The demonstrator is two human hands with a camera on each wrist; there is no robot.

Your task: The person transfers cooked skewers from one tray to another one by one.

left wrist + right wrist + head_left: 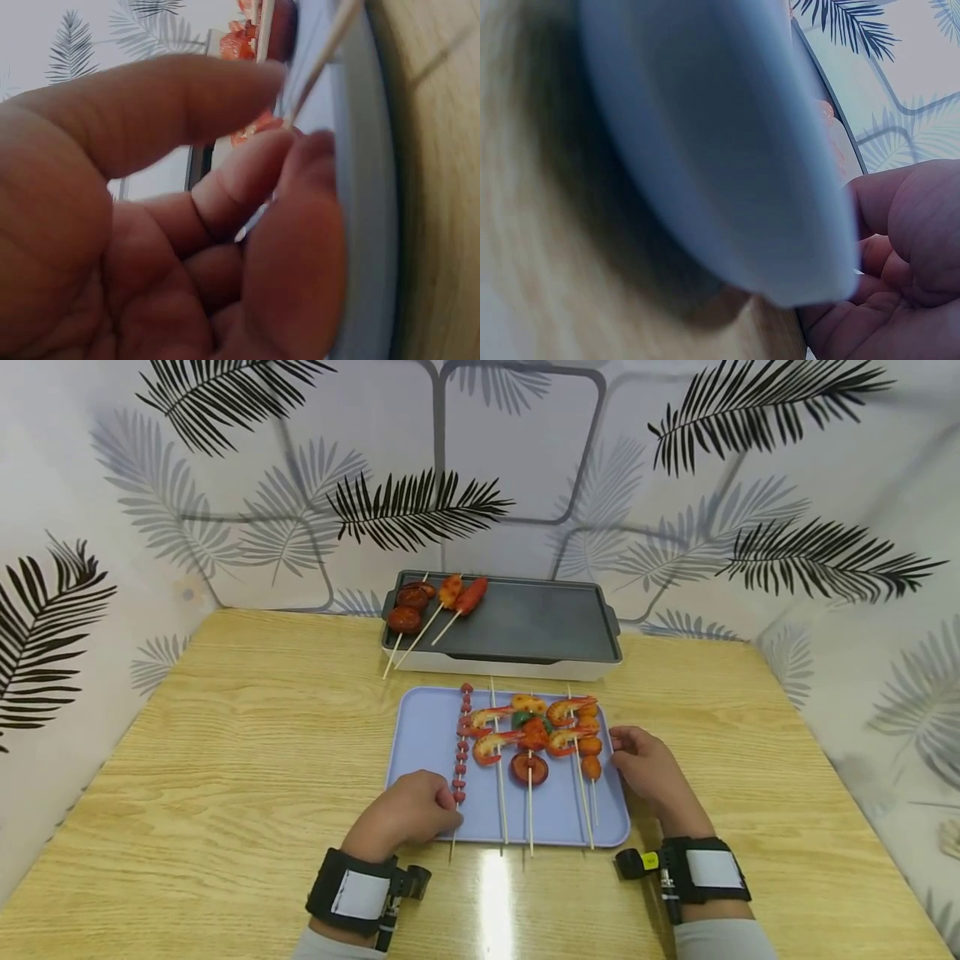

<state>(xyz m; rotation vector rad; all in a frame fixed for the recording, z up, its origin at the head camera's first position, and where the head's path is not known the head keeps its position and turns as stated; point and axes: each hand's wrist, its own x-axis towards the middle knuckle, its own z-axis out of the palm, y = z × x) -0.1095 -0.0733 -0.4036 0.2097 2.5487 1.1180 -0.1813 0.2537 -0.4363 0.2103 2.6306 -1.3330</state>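
A pale blue tray (423,727) lies on the table with several food skewers on it. At its near left edge my left hand (414,810) pinches the bare stick of a skewer of small red pieces (461,758). In the left wrist view, that stick (326,56) runs to the thumb and curled fingers. My right hand (651,768) grips the tray's right rim; the right wrist view shows the tray (727,150) large and blurred. Beside the red skewer lie two shrimp skewers (498,747) (573,739), a mixed skewer (530,768) and a skewer of orange balls (590,767).
Behind the tray stands a dark grill pan (540,618) on a white base. On its left side rest a skewer of dark brown rounds (405,620), a yellow-orange skewer (450,591) and a red one (472,597). A leaf-patterned curtain (517,460) hangs behind the wooden table (247,760).
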